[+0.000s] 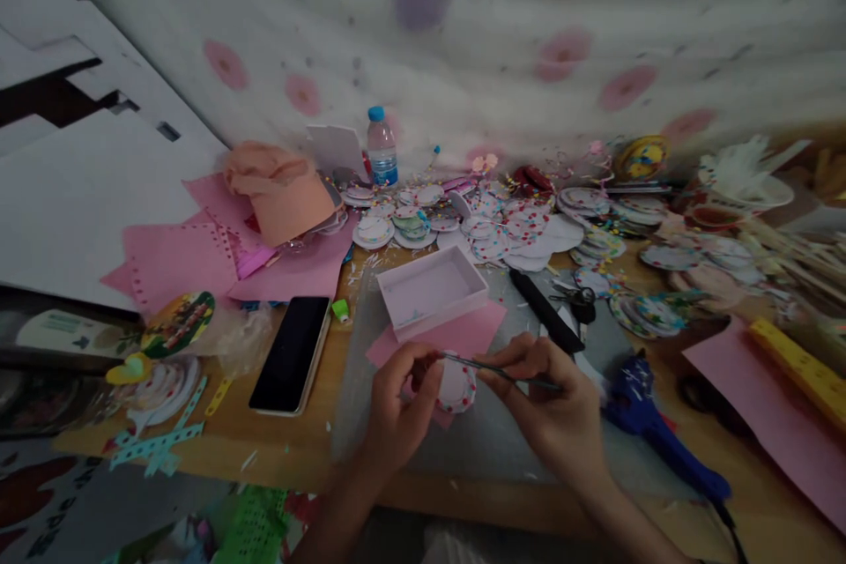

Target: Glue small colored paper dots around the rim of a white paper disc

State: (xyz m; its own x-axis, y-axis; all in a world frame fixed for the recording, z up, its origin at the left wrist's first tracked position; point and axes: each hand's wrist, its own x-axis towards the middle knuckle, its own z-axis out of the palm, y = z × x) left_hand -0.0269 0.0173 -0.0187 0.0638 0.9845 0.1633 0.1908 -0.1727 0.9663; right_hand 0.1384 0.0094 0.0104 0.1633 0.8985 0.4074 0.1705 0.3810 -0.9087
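My right hand (pixel 552 397) is closed around a pair of thin, dark tweezers (pixel 489 367), which point left. Their tip meets the pinched thumb and forefinger of my left hand (pixel 403 397); whatever those fingers hold is too small to make out. Just below the tweezers is a round white paper disc (pixel 456 385) with red dots round its edge, close to my left thumb. I cannot tell whether the left hand grips it. Behind my hands, a white open box (pixel 433 291) rests on pink paper (pixel 486 326) over a grey mat (pixel 370 379).
A blue glue gun (pixel 661 432) lies right of my right hand, with a black-handled tool (pixel 545 308) and keys (pixel 582 301) behind. A phone (pixel 291 357) lies left. Several decorated paper discs (pixel 489 229) are heaped at the back, near a water bottle (pixel 382 150).
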